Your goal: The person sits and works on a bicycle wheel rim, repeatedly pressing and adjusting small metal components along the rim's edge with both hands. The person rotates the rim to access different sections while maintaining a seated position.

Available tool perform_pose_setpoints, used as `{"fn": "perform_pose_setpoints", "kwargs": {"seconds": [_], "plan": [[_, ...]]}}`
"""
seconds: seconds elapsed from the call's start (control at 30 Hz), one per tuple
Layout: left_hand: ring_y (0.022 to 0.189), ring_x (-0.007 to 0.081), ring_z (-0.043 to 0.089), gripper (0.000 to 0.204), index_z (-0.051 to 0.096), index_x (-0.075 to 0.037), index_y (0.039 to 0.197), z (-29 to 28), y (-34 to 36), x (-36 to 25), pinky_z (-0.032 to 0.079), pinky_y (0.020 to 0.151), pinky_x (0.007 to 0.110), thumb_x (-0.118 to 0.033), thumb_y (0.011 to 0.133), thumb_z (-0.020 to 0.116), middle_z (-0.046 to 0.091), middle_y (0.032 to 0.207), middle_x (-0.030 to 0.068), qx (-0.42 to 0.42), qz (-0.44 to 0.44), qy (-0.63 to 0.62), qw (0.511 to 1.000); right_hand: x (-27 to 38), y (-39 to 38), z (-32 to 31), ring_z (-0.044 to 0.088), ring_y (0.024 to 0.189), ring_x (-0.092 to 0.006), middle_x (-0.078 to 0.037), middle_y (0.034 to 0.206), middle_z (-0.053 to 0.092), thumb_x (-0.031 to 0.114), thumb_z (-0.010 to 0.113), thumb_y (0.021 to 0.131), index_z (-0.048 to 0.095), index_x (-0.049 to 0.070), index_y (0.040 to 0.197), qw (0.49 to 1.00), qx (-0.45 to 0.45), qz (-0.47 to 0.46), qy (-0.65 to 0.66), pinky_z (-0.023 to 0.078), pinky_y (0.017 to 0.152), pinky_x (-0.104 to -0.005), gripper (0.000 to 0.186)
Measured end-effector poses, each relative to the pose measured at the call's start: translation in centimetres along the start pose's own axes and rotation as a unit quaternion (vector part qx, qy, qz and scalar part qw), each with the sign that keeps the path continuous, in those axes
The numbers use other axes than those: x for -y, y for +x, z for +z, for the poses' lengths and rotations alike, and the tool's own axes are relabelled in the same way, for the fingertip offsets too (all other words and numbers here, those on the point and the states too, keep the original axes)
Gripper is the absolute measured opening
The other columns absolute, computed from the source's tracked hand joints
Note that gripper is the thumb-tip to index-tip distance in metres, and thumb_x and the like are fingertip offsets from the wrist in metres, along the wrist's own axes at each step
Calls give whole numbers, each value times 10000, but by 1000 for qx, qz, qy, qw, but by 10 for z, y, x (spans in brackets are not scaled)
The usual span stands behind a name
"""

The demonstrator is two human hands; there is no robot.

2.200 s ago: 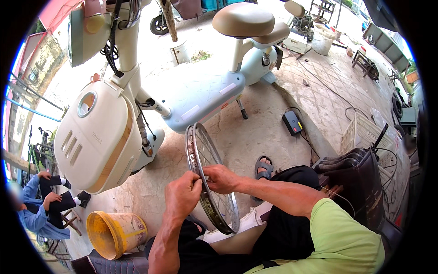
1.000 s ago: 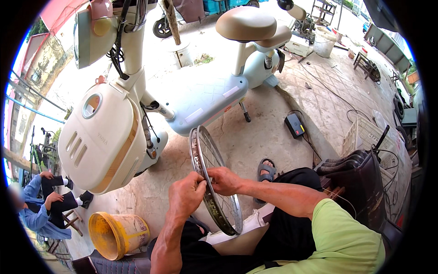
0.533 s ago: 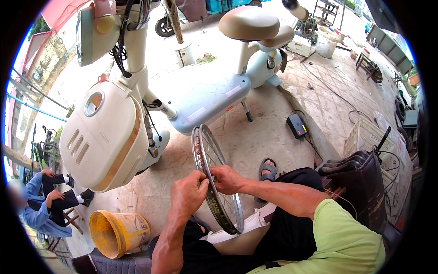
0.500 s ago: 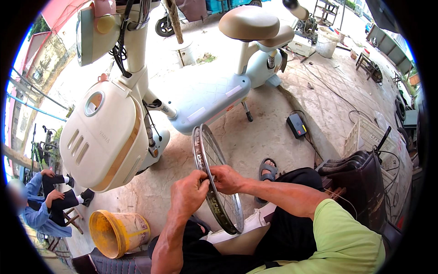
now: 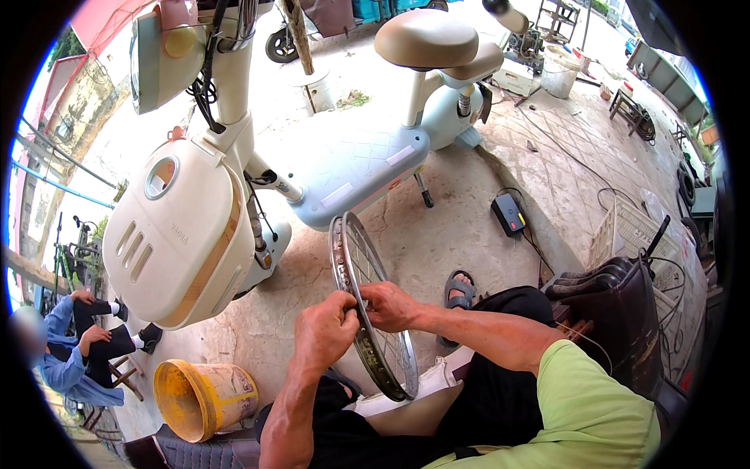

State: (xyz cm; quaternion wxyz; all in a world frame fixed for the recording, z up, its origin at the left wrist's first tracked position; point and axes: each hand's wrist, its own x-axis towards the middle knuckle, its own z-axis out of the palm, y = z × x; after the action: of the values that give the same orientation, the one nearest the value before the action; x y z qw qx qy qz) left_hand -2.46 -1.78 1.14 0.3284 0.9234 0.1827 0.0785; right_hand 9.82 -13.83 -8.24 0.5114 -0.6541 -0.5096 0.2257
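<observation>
A bare spoked wheel rim (image 5: pixel 373 361) stands tilted on edge between my knees, with no tire on it. Its lower edge is by a pale cloth (image 5: pixel 426 397) over my lap. My left hand (image 5: pixel 324 328) is closed at the rim's outer face, thumb and fingers pinched against the metal. From the other side my right hand (image 5: pixel 388 306) is closed on the rim beside the spokes, fingers curled. The two hands nearly meet; whether a small part sits between the fingertips is hidden.
A cream and pale blue electric scooter (image 5: pixel 351 168) stands just ahead. A yellow-stained bucket (image 5: pixel 207 399) lies tipped at left, near a seated person (image 5: pixel 74 344). At right are a black charger box (image 5: pixel 508 215), a plastic crate (image 5: pixel 625 234) and a dark padded seat (image 5: pixel 609 305).
</observation>
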Motion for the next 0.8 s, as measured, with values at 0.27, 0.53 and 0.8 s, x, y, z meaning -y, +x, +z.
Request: {"fn": "perform_pose_setpoints", "kwargs": {"seconds": [0.27, 0.53, 0.8], "plan": [[631, 281, 669, 115, 693, -68, 924, -4, 0, -5, 515, 611, 395, -147, 839, 694, 679, 704, 127, 8, -16, -9, 1000, 2, 0, 0, 666, 896, -413, -189, 956, 699, 161, 698, 846, 661, 61, 1066, 1000, -3, 2, 2, 536, 756, -451, 244], [760, 340, 703, 134, 689, -98, 955, -5, 0, -6, 545, 692, 437, -187, 856, 688, 714, 805, 137, 28, -45, 3, 999, -2, -1, 4, 667, 893, -411, -191, 957, 698, 156, 694, 845, 667, 63, 1061, 1000, -9, 7, 4, 538, 758, -444, 237], [749, 329, 707, 135, 684, -93, 951, -5, 1, -4, 545, 688, 431, -192, 859, 694, 718, 793, 124, 35, -41, -6, 999, 0, 1, 2, 659, 891, -419, -194, 948, 696, 164, 690, 840, 669, 65, 1063, 1000, -5, 1, 4, 532, 754, -457, 245]]}}
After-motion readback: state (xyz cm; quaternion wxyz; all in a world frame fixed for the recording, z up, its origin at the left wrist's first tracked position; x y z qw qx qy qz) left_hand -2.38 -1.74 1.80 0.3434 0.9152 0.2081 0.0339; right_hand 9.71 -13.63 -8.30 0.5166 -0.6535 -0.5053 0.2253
